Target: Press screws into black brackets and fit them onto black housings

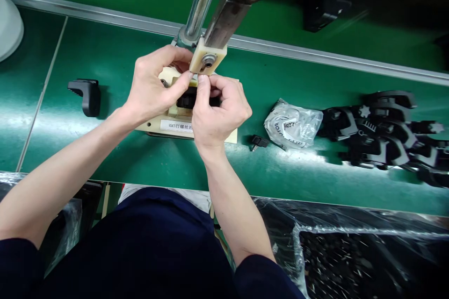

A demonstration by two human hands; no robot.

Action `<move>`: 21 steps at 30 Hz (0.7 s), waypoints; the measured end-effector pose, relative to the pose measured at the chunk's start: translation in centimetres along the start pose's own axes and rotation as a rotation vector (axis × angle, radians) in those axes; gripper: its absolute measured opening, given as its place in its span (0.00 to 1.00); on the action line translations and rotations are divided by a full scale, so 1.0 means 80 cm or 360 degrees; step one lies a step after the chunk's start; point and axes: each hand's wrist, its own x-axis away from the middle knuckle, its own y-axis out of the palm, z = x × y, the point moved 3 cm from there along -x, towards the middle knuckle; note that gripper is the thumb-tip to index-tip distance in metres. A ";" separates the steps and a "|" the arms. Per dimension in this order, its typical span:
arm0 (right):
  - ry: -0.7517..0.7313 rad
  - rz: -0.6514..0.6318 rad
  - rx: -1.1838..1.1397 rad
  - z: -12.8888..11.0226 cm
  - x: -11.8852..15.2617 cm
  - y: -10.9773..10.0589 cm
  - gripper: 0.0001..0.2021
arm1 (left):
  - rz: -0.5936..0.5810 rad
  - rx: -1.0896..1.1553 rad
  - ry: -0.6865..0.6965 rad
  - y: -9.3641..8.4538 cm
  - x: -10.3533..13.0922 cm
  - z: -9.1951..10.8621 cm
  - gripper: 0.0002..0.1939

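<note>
My left hand (152,84) is closed, its thumb and index finger curled at the lower left of a cream block (218,57) on the end of a metal press arm (224,18). My right hand (222,110) is closed in a pinch, with the thumb tip just under the block's lower edge. Whatever the fingers hold there is hidden. Directly below sits a cream fixture (154,124) with a printed label (175,125). A black part (185,99) lies in its recess, partly covered by my hands.
A black angled part (90,96) lies to the left. Rightward are a small black knob-like piece (258,141), a clear plastic bag (293,124) and a pile of black and grey parts (389,133). A plastic-lined bin (336,261) of small pieces is at lower right. A metal column (203,4) rises behind.
</note>
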 end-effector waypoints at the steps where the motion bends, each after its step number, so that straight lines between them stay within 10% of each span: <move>1: 0.0000 0.0002 0.0002 0.000 -0.001 -0.001 0.12 | -0.0039 -0.0023 0.0001 -0.003 -0.002 0.002 0.07; 10: -0.0069 -0.0006 0.0166 -0.002 0.000 -0.001 0.11 | -0.0123 -0.0219 -0.0029 -0.006 -0.010 0.005 0.04; 15: -0.0210 -0.0067 0.0263 0.009 -0.009 -0.071 0.06 | 0.0023 -0.0179 0.0054 -0.009 -0.010 0.012 0.04; 21: -0.0498 0.0412 0.0179 -0.016 -0.214 -0.217 0.09 | 0.0174 -0.0101 0.0193 -0.006 -0.009 0.040 0.05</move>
